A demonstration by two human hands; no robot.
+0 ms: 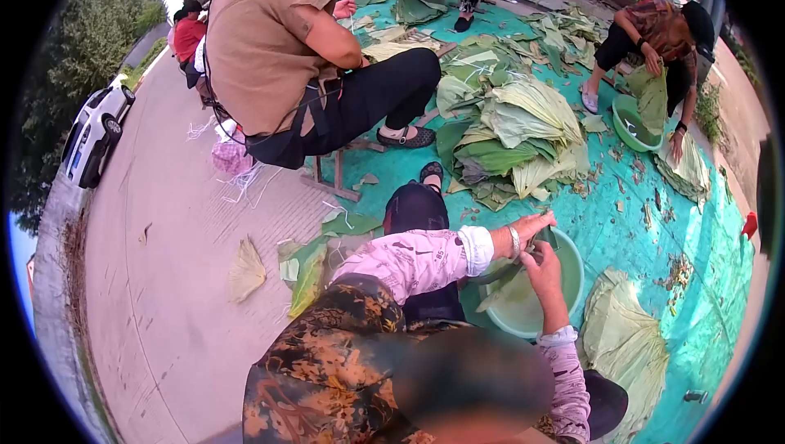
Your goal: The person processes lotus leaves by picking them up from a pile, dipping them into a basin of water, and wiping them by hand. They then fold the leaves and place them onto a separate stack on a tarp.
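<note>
Holding both hands close together over the near side of a pale green basin (577, 289), right beside each other at a dark, folded bit of leaf (510, 295). Reaching in from the left with the left hand (523, 236), fingers stretched away from the body, a silvery bracelet (514, 241) around the wrist. Coming up from below with the right hand (543, 271), fingers partly bent, just beside the left. Too small and overlapped to tell how firmly either is closed on the leaf. Below the hands, showing pale and broad inside the basin, the rest of what looks like that same leaf. Right of the hands and nearer the body, lying on a green sheet (609, 256), a large fanned leaf (623, 338). Beyond the hands, a big heap of layered leaves (523, 129). To the left, a single dry leaf (246, 271) on the paving (180, 280). Beyond the left forearm, seated on a low wooden stool (334, 178), a person in a brown top (266, 56). Far off to the upper right, bending by a green basin (638, 143), another person (664, 39) with a leaf in hand.
</note>
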